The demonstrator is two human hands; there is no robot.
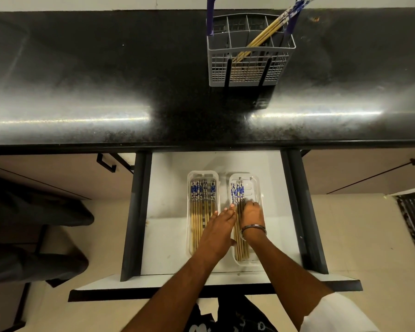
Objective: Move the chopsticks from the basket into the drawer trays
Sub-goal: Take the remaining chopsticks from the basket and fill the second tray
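White right tray (258, 185) holds chopsticks (237, 195); right hand (250, 212) fingers curl onto them, left hand (222, 224) lies flat, so level their ends gently.

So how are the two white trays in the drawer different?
The left tray has more chopsticks, spread across it; the right tray has fewer, bunched on its left side. No hand is in the left tray; the right hand rests in the right tray. Both are white, long, and hold blue-patterned chopsticks.

Chopsticks (266, 35) in basket (249, 65), trays (203, 174)
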